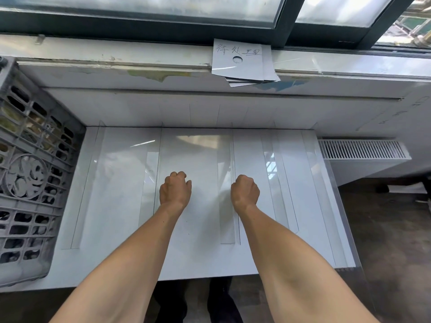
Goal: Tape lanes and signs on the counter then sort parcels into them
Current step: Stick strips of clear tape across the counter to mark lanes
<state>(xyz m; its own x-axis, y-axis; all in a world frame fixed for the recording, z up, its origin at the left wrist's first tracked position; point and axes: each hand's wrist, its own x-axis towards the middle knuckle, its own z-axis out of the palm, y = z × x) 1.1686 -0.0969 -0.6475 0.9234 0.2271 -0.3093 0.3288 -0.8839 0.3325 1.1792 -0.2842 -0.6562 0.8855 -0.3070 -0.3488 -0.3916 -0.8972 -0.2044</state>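
a: tape lanes [227, 229], what are the fingers doing over them?

b: the left hand [175, 190] has its fingers [178, 176] curled right under into a fist. the right hand [245, 192] is the same, knuckles up. i see nothing held in either one. i can't tell whether the knuckles touch the counter [198, 264] or hang just above it.

a: and where do they sit?

b: both are in the middle lane, between two clear strips. the left fist is just beside the strip on its outer side, and the right fist is just beside its own strip. more strips run front to back further out on both sides, so the lanes look laid.

a: so the step in hand?

b: my guess is checking or pressing the tape down before the signs go on. to do it well, i'd open the fingers flat and rub along each strip from the wall end toward the near edge. that pushes out air and makes the ends grip. clear tape on a white, glossy top is hard to see, so follow the glare lines.

a: the signs?

b: a stack of white cards [242, 66] leans on the window ledge, above the middle lane and well apart from the hands. the top card has handwriting and a round hole. none is taped down yet.

a: parcels?

b: none are on the counter. a grey crate [35, 171] stands at the left edge, but what's inside is too dim to name.
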